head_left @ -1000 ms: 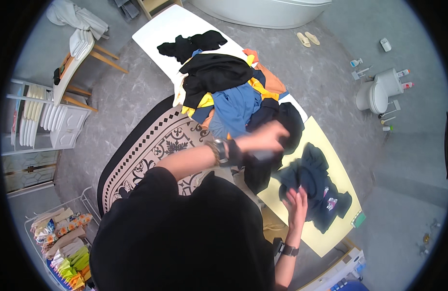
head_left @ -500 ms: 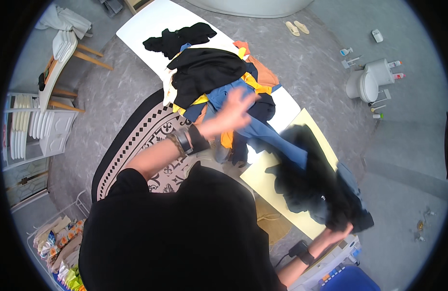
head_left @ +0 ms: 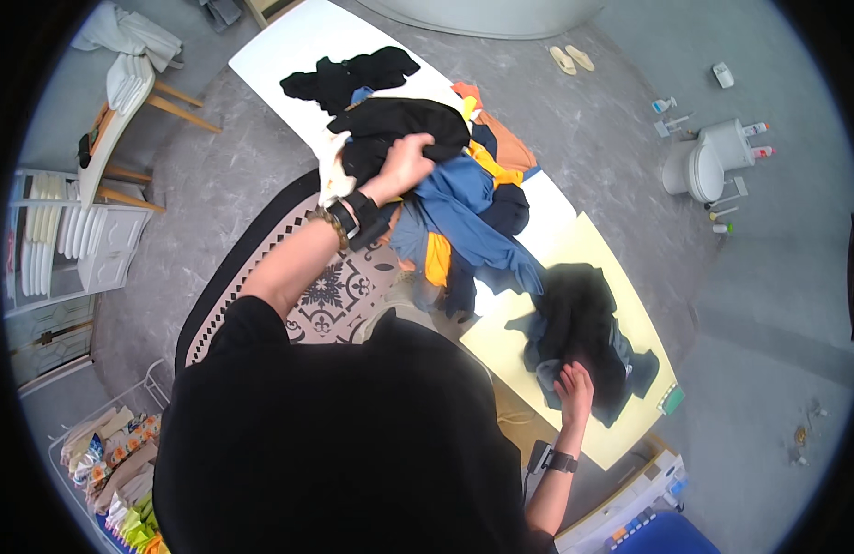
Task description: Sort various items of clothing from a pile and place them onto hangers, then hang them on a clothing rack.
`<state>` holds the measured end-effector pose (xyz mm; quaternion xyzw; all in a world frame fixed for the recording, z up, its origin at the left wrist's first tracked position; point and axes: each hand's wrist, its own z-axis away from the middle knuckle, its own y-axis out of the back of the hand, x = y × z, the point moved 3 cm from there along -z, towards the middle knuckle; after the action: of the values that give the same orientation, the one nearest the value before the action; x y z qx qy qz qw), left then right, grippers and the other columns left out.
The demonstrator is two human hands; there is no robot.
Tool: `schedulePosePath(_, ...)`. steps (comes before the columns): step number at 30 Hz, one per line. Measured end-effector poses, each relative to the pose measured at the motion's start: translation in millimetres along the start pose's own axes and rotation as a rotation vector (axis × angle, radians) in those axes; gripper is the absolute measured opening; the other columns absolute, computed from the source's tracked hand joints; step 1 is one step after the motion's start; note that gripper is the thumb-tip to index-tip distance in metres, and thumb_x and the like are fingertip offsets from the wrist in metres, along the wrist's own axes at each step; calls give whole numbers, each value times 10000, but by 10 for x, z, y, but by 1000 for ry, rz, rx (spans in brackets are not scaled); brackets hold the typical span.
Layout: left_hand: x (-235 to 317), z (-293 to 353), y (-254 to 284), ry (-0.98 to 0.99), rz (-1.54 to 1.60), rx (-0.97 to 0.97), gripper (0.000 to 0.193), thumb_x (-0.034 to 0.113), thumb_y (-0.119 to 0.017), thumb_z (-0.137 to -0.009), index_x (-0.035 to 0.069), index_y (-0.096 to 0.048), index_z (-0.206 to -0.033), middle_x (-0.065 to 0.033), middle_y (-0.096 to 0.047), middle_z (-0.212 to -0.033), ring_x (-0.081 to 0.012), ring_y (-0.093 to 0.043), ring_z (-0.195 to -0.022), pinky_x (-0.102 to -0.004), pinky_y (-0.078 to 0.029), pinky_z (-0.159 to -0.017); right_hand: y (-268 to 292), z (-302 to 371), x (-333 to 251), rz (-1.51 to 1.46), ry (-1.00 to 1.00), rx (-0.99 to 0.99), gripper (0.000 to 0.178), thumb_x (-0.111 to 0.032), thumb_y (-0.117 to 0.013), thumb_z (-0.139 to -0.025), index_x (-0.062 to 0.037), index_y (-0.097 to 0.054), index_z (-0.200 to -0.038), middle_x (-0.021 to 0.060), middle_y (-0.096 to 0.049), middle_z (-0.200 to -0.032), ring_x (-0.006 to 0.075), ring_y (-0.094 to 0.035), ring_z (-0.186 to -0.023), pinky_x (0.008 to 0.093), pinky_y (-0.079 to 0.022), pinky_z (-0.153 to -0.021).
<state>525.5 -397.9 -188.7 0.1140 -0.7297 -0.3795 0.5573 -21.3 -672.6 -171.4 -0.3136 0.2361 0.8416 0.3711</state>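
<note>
The left hand (head_left: 408,168) lies on a black cloth (head_left: 404,118) at the top of the clothes pile, fingers bent over the fabric; whether its grip is clenched on the cloth or only resting there, I cannot tell. The right hand (head_left: 575,392) is at the near edge of a black top (head_left: 579,309), fingertips against the dark fabric, and the state of that grip cannot be told either. The black top lies crumpled over a navy shirt (head_left: 643,371) on the pale yellow surface (head_left: 490,342), with a green block (head_left: 671,399) at the right edge. The pile sits on the white surface (head_left: 274,60), which meets the yellow 1. In the pile are a blue shirt (head_left: 459,185), its lower part trailing toward the black top, an orange cloth (head_left: 505,143) on the far right side, a yellow cloth (head_left: 436,258) hanging at the near side, and a white cloth (head_left: 333,174) at the left. Farther up the white surface, another black garment (head_left: 348,81) lies spread out. Below the left forearm is a patterned rug (head_left: 325,286). 2 slippers (head_left: 572,60) lie on the floor beyond.
</note>
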Motion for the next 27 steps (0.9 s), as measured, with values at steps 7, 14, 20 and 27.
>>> schedulePosePath(7,2240,1272,-497,-283,817,-512,296,-27,-676,-623,-41,-630,-915,-171,-658,-823,-225,-655,-762,-344,-514,-683,-1706,130,-964,-551,101,-508,550,-441,-500,-991,-29,-472,-1354,164,-562,-1285,276,-582,-1153,429,-497,-978)
schedulePosePath(14,2602,1841,-409,-480,1046,-910,430,63,-673,-783,52,-525,-1187,-108,-578,-1063,-207,-590,-1009,-338,-482,-835,-526,-272,-663,-476,304,-288,450,-281,-585,-940,-16,-517,-1298,129,-591,-1219,249,-593,-1111,373,-492,-981)
schedulePosePath(20,1155,1301,-675,-237,605,-483,292,54,-626,-774,55,-622,-1066,-134,-625,-983,-266,-607,-996,-372,-491,-860,710,235,-522,-511,332,-191,445,-255,-597,-925,-21,-520,-1296,123,-595,-1204,244,-595,-1099,365,-488,-968)
schedulePosePath(27,577,1496,-1040,-104,374,-638,401,26,-594,-767,31,-576,-1167,-127,-592,-1146,-254,-575,-1009,-345,-484,-854,276,471,-948,-558,391,121,442,-224,-611,-907,-28,-523,-1293,116,-600,-1187,238,-597,-1085,356,-484,-954)
